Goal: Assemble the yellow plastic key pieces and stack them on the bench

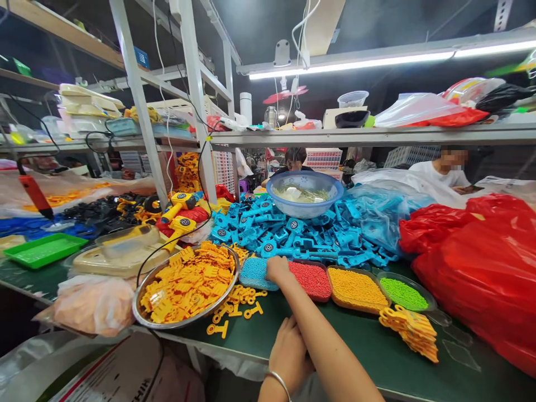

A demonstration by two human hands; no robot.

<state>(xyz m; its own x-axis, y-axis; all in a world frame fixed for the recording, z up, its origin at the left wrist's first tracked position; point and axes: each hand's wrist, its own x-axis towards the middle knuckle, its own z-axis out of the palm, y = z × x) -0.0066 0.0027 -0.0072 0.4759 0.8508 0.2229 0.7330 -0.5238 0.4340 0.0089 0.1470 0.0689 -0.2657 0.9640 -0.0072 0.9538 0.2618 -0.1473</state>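
Observation:
My right hand (278, 271) is at the right side of the tray of blue beads (254, 271), its fingers curled together; what they hold is too small to make out. Below it, partly behind my right forearm, is my left hand (288, 347), with a bracelet at the wrist. Its fingers are bent and whatever they hold is hidden. To the right stand containers of red beads (310, 280), orange beads (358, 287) and green beads (404, 293). A metal bowl (188, 285) of flat yellow pieces sits to the left, with loose yellow T-shaped pieces (253, 310) beside it.
Blue plastic parts (301, 237) are heaped behind the trays, under a blue basin (305, 195). A large red bag (481, 268) and a yellow stack (410, 333) lie right. A black cable (167, 244) hangs down left. Two people sit beyond the shelf (368, 135).

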